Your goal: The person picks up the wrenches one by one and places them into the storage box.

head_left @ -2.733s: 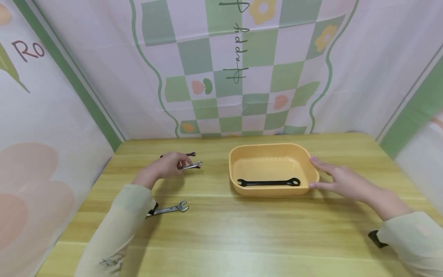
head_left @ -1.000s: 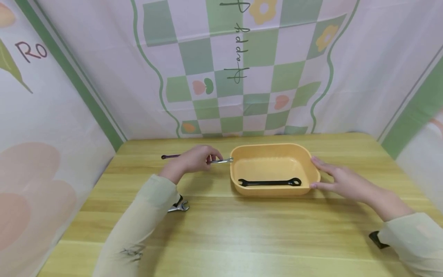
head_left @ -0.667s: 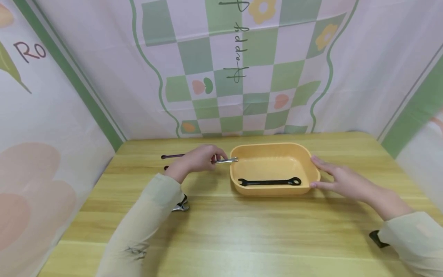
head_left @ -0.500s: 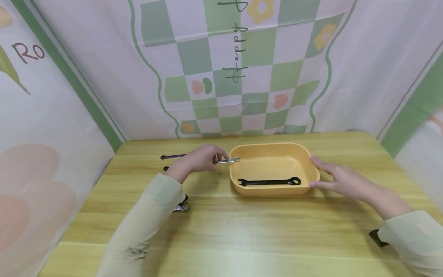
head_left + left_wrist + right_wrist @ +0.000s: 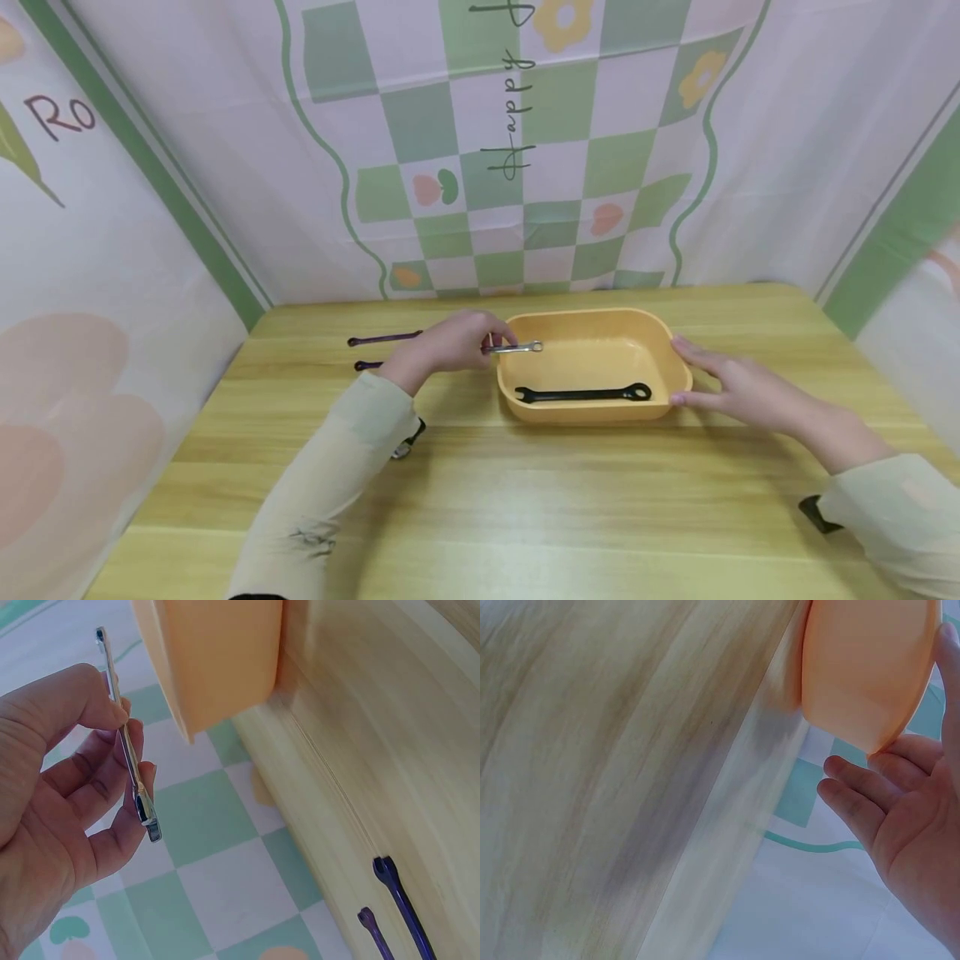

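Observation:
A silver combination wrench (image 5: 127, 742) is pinched between the thumb and fingers of my left hand (image 5: 461, 340). In the head view, its ring end overlaps the left rim of a yellow plastic bin (image 5: 585, 325). Inside the bin a black combination wrench (image 5: 581, 395) lies along the near side. My right hand (image 5: 738, 392) touches the bin's right end, with thumb and fingers extended and spread along the outer wall. The right wrist view shows its fingertips (image 5: 836, 765) beside the bin's corner (image 5: 862, 727).
Two dark purple wrenches, the farther one (image 5: 383, 338) and the nearer one (image 5: 366, 365), lie on the wooden table (image 5: 525, 508) left of the bin. Another silver wrench (image 5: 401, 451) is mostly hidden beneath my left sleeve. A patterned cloth (image 5: 495, 167) hangs behind the table.
My left hand has carried the silver wrench rightward from the table's left side until its end is over the bin. My right hand and the bin have stayed in place.

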Demonstrator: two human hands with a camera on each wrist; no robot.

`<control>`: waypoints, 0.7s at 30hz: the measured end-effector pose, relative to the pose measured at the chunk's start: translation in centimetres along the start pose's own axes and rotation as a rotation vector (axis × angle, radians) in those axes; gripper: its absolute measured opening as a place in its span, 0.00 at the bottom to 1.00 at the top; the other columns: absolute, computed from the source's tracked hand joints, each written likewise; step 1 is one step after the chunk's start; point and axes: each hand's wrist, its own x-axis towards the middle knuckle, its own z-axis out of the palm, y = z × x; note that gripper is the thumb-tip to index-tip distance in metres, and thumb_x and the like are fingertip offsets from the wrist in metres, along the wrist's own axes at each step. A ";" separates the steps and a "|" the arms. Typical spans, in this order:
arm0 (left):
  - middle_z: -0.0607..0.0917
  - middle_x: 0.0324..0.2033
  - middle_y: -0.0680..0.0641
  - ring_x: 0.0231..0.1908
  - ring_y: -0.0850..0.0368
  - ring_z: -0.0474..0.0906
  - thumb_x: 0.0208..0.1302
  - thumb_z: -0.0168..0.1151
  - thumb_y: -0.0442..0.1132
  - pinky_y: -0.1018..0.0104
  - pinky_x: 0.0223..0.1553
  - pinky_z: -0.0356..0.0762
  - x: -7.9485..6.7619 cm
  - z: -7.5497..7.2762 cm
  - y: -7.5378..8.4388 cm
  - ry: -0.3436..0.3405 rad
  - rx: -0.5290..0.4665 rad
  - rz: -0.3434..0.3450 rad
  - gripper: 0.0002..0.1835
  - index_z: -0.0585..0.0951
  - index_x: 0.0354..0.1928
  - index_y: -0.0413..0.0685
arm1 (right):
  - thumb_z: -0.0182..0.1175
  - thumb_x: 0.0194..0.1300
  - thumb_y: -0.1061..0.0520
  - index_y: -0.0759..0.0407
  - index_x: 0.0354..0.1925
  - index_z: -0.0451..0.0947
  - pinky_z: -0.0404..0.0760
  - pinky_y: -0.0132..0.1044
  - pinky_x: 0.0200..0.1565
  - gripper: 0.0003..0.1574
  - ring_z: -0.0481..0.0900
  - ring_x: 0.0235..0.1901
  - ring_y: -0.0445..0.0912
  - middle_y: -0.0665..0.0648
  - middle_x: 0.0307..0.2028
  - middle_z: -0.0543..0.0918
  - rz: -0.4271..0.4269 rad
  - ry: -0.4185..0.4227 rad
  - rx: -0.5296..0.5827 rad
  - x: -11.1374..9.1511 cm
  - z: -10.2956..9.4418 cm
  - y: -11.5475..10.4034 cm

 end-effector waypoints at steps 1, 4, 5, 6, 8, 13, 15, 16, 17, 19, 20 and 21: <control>0.86 0.43 0.42 0.38 0.55 0.78 0.58 0.62 0.21 0.65 0.40 0.77 0.1 0.0 0.1 -0.002 -0.001 0.005 0.23 0.86 0.55 0.46 | 0.65 0.69 0.38 0.69 0.78 0.51 0.61 0.71 0.64 0.58 0.61 0.66 0.77 0.75 0.74 0.55 -0.001 0.002 0.000 0.0 0.0 0.0; 0.86 0.43 0.42 0.38 0.55 0.78 0.59 0.62 0.22 0.66 0.40 0.77 0.5 0.2 0.4 -0.006 0.002 0.016 0.23 0.86 0.55 0.45 | 0.65 0.69 0.39 0.69 0.78 0.51 0.61 0.71 0.64 0.58 0.61 0.66 0.77 0.74 0.74 0.55 -0.005 0.005 0.001 0.0 0.0 0.0; 0.86 0.43 0.41 0.38 0.55 0.78 0.59 0.62 0.22 0.66 0.39 0.77 0.6 0.2 0.5 -0.009 0.001 0.018 0.23 0.86 0.55 0.45 | 0.65 0.69 0.39 0.69 0.78 0.51 0.61 0.71 0.64 0.58 0.61 0.66 0.77 0.74 0.74 0.55 -0.005 0.006 0.001 0.0 0.0 0.0; 0.86 0.43 0.41 0.38 0.55 0.78 0.59 0.62 0.21 0.66 0.39 0.77 0.7 0.2 0.7 -0.010 0.001 0.023 0.23 0.86 0.55 0.45 | 0.66 0.69 0.39 0.69 0.78 0.51 0.61 0.71 0.64 0.57 0.62 0.66 0.77 0.74 0.74 0.55 -0.006 0.008 -0.001 -0.1 0.0 0.0; 0.85 0.43 0.41 0.38 0.55 0.78 0.58 0.61 0.21 0.66 0.39 0.77 0.9 0.3 0.9 -0.014 -0.001 0.032 0.24 0.86 0.55 0.45 | 0.66 0.69 0.39 0.69 0.78 0.51 0.61 0.71 0.64 0.57 0.61 0.66 0.77 0.74 0.74 0.55 -0.005 0.008 -0.002 -0.1 0.0 0.0; 0.86 0.43 0.40 0.38 0.55 0.78 0.58 0.60 0.20 0.66 0.39 0.77 1.5 0.7 1.4 -0.020 -0.014 0.055 0.25 0.86 0.56 0.45 | 0.66 0.69 0.39 0.69 0.78 0.52 0.61 0.71 0.64 0.58 0.62 0.65 0.77 0.74 0.74 0.56 -0.004 0.011 -0.007 -0.1 0.1 -0.1; 0.86 0.44 0.40 0.38 0.55 0.78 0.58 0.60 0.20 0.66 0.39 0.77 1.7 0.8 1.6 -0.022 -0.022 0.061 0.25 0.86 0.56 0.45 | 0.65 0.69 0.39 0.69 0.78 0.52 0.62 0.71 0.63 0.58 0.63 0.65 0.77 0.74 0.74 0.56 -0.006 0.013 -0.010 -0.1 0.1 -0.1; 0.86 0.44 0.40 0.38 0.55 0.78 0.58 0.60 0.19 0.66 0.39 0.77 1.8 0.9 1.7 -0.023 -0.028 0.064 0.25 0.86 0.56 0.44 | 0.66 0.69 0.38 0.69 0.78 0.52 0.62 0.71 0.63 0.58 0.63 0.65 0.77 0.74 0.74 0.56 -0.009 0.015 -0.012 -0.2 0.1 -0.1; 0.86 0.44 0.40 0.38 0.55 0.78 0.58 0.60 0.20 0.66 0.38 0.77 1.9 0.9 1.8 -0.024 -0.031 0.068 0.25 0.86 0.56 0.44 | 0.66 0.69 0.38 0.70 0.78 0.52 0.62 0.70 0.63 0.58 0.63 0.65 0.77 0.74 0.74 0.56 -0.011 0.016 -0.012 -0.2 0.0 -0.1; 0.86 0.44 0.41 0.38 0.55 0.78 0.59 0.59 0.20 0.67 0.38 0.77 2.1 1.0 2.1 -0.026 -0.033 0.074 0.25 0.86 0.56 0.45 | 0.66 0.68 0.38 0.70 0.78 0.53 0.62 0.70 0.63 0.58 0.63 0.65 0.77 0.74 0.74 0.56 -0.013 0.018 -0.012 -0.1 0.0 -0.1; 0.86 0.44 0.41 0.38 0.55 0.78 0.59 0.59 0.20 0.67 0.38 0.77 2.2 1.0 2.2 -0.027 -0.032 0.078 0.25 0.86 0.56 0.45 | 0.66 0.68 0.38 0.70 0.78 0.53 0.63 0.70 0.63 0.58 0.64 0.64 0.77 0.74 0.74 0.56 -0.014 0.020 -0.014 -0.1 0.0 -0.1; 0.86 0.45 0.41 0.38 0.55 0.78 0.59 0.59 0.20 0.67 0.38 0.77 2.3 1.0 2.3 -0.028 -0.034 0.084 0.25 0.86 0.56 0.45 | 0.66 0.69 0.38 0.70 0.78 0.52 0.63 0.70 0.63 0.58 0.64 0.64 0.77 0.74 0.74 0.56 -0.014 0.020 -0.015 -0.1 0.0 -0.1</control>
